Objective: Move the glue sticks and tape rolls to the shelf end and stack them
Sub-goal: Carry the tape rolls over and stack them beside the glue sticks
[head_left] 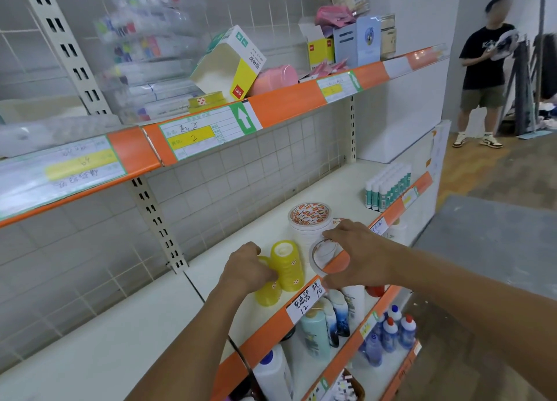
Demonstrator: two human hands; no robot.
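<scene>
On shelf: hands grip tape rolls (left hand's roll half hidden).

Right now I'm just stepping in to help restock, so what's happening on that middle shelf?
A person is sorting tape on the middle shelf. The left hand grips one of two yellow tape stacks, while the right hand pinches a single white tape roll beside a tall white tape stack. The glue sticks already stand grouped near the shelf end.
</scene>
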